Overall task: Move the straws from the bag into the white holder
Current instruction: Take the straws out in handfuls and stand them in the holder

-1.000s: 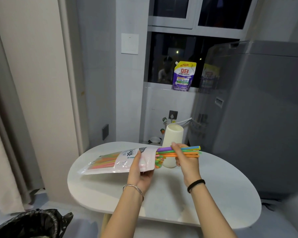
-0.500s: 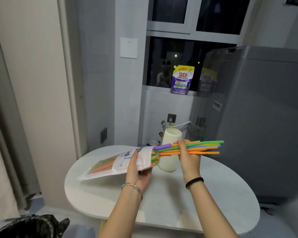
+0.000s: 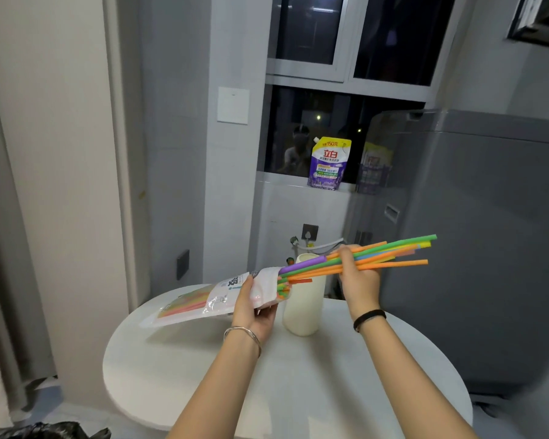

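Observation:
My left hand (image 3: pixel 253 307) grips the open end of a clear plastic straw bag (image 3: pixel 210 301), held nearly level above the table with its mouth to the right. My right hand (image 3: pixel 358 277) is closed around a bundle of coloured straws (image 3: pixel 390 253), orange, green, blue and purple, drawn mostly out of the bag; their left ends still sit at the bag's mouth. More straws lie inside the bag. The white holder (image 3: pixel 303 302), a tall cup, stands upright on the table just behind and below the bag's mouth, between my hands.
The white oval table (image 3: pixel 267 384) carries only the holder. A grey appliance (image 3: pixel 488 248) stands close at the right. A purple detergent pouch (image 3: pixel 328 163) sits on the windowsill behind. A black rubbish bag (image 3: pixel 54 430) lies on the floor at lower left.
My right hand has pulled the straw bundle farther right and slightly upward out of the bag. My left hand has kept hold of the bag and tilted its mouth up a little.

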Motion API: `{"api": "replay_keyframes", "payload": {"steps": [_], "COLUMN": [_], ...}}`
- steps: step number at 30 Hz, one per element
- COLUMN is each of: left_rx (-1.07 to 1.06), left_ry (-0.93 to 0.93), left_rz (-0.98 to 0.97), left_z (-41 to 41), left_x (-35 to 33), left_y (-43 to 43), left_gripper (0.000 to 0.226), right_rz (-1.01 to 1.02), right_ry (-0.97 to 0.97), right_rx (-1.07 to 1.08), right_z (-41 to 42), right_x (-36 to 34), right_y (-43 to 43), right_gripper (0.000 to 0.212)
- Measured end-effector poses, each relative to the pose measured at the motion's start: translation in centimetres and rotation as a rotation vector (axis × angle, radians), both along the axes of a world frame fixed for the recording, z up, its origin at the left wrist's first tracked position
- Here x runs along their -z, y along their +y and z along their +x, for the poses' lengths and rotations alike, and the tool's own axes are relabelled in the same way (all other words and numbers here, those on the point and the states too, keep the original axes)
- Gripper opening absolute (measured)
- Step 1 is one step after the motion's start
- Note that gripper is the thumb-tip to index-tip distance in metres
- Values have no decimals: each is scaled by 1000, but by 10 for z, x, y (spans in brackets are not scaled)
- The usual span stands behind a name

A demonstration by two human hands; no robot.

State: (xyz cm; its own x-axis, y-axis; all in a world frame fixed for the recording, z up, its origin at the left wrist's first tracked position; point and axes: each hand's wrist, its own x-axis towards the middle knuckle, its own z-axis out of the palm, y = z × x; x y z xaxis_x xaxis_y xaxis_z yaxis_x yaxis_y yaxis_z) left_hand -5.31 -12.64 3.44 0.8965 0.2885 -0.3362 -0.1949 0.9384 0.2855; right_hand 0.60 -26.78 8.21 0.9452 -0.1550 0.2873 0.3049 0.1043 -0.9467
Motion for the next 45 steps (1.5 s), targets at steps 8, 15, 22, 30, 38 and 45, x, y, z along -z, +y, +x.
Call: {"api": "replay_keyframes", "payload": {"steps": [8, 15, 22, 30, 38, 45], "left_rx": [7, -19, -42, -44, -47, -71], "left_ry": [-2, -4, -24, 17, 19, -4], "left_rz": [18, -31, 2, 66, 56, 101], "left_z": [22, 39, 56, 67, 70, 74], "left_x": [-8, -10, -14, -3, 8, 14], "left_y": [1, 6, 14, 18, 24, 44], "left_gripper": [29, 30, 24, 30, 28, 29], "right_rz": [-69, -52, -86, -230, -395, -636], "right_ry": [-119, -195, -260, -271, -213, -227], "right_rx": [21, 49, 108, 151, 121, 34], "right_z": [20, 37, 56, 70, 92, 109], "right_x": [-29, -51, -60, -59, -48, -42], "right_y": [-20, -40, -60, -52, -25, 1], "right_gripper": [9, 17, 13, 17, 24, 37]}}
